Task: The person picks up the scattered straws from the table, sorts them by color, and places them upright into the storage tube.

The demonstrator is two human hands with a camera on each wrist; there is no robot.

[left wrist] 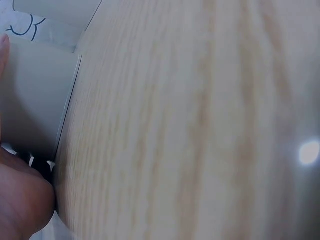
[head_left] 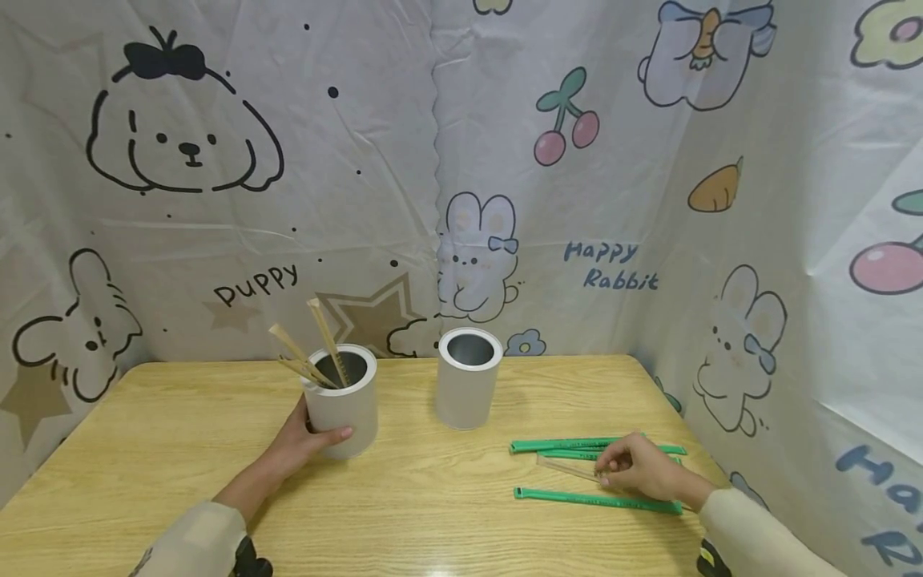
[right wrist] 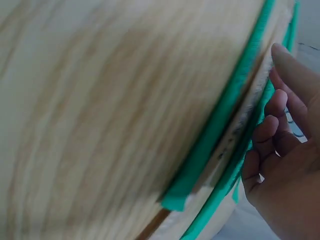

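Observation:
My left hand point(head_left: 306, 441) grips a white cylindrical can point(head_left: 353, 429) from its left side, thumb across the front. The can stands upright, with several thin tan sticks point(head_left: 328, 340) leaning out of its open top. In the left wrist view, part of the can's wall point(left wrist: 37, 90) shows beside the hand point(left wrist: 22, 200). On the right, my right hand point(head_left: 642, 469) pinches a thin clear-wrapped stick point(head_left: 566, 466) lying low over the table. Several green-wrapped straws point(head_left: 598, 500) lie around it. The right wrist view shows the thumb and index finger point(right wrist: 295, 75) at the clear-wrapped stick point(right wrist: 242, 117).
A second white can point(head_left: 467, 393) stands upright at the back middle of the wooden table point(head_left: 425, 497), its dark inside showing. Behind the table and along its right side hangs a printed cloth point(head_left: 375, 160) with cartoon animals.

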